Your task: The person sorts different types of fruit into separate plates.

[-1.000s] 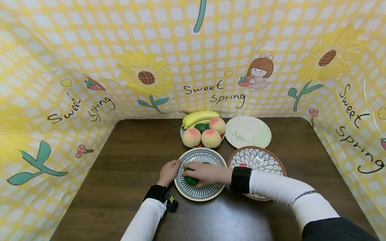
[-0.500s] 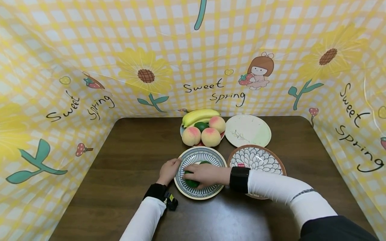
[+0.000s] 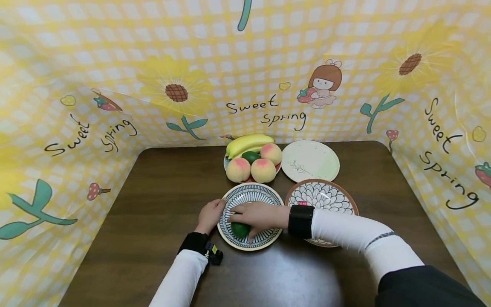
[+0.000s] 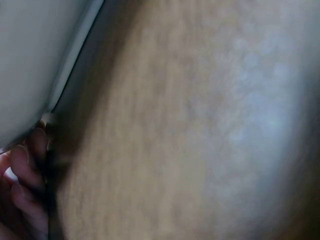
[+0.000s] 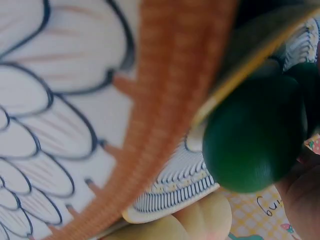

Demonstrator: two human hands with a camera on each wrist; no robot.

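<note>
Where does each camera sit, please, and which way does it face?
Head: on the head, facing forward and down at the striped plate; left hand, right hand and sleeves show.
Left wrist: on that wrist, facing the table; fingers show at lower left.
Right wrist: on that wrist, facing the brown-rimmed plate and green fruit; the right hand shows partly.
Head and right wrist share those two plates.

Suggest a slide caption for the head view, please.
Left grip holds a striped plate at its edge; right grip clasps a green fruit over it.

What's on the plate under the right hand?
Two green fruits show in the right wrist view. The right hand covers the middle of the striped plate; anything else beneath isn't visible.
</note>
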